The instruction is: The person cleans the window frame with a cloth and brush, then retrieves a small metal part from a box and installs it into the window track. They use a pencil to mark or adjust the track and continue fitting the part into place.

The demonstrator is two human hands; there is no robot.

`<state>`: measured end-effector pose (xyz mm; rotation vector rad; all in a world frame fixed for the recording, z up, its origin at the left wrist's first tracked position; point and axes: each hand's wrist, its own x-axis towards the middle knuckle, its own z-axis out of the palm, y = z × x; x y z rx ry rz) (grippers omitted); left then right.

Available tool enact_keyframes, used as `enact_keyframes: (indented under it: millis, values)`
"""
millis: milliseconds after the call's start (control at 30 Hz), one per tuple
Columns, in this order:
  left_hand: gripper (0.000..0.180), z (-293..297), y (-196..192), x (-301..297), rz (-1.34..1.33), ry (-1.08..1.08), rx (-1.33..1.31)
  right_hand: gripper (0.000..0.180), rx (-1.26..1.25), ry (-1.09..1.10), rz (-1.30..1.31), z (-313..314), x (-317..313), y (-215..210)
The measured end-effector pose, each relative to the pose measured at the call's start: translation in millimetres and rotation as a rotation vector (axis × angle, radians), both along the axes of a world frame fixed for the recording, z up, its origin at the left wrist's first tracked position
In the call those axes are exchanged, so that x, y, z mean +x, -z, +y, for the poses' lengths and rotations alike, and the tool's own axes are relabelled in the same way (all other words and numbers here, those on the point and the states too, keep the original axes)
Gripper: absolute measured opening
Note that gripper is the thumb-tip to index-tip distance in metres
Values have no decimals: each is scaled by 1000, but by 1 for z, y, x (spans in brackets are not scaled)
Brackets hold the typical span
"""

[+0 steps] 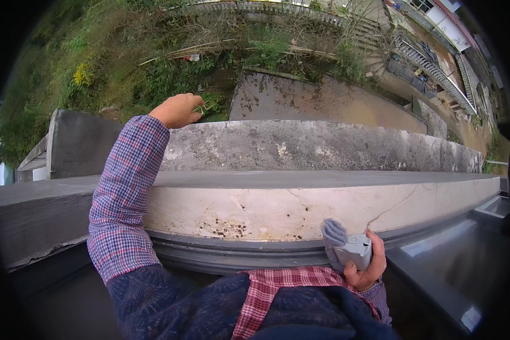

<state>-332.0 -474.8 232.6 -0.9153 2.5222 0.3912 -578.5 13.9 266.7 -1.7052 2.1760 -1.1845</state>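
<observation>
My left hand [178, 110] reaches out past the window ledge, in a checked sleeve, over the drop outside. Its fingers are pinched together, and a thin pale-green thing [208, 106] shows at their tips, too small to name. Close to my body on the right, my right hand [369, 265] is closed round a grey plastic block [357, 251] with a fluffy grey-blue pad [333, 234] on its left side. The block is held just above the dark window track [238, 252].
A whitish, stained sill [255, 212] with cracks runs across in front of me. Beyond it lies a rough concrete ledge [311, 144]. Far below are bushes [170, 68] and a wet concrete slab [300, 96]. A glass window pane [459, 266] stands at right.
</observation>
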Motion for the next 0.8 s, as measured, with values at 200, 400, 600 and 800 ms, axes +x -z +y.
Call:
enact_keyframes:
  millis: [200,400,600,800]
  values:
    - [37,29,-22,-20,68,66,21,62,-41,-17,64,-7,-2,-3]
    - [30,68,-58,-25,264,184,-74,64,-72,17,80,0,1,4]
    - [30,128,-108,-14,338,274,-262,69,-124,57,-3,13,2,12]
    - [27,220,-157,40,659,50,-532,63,-253,-100,-161,17,-5,24]
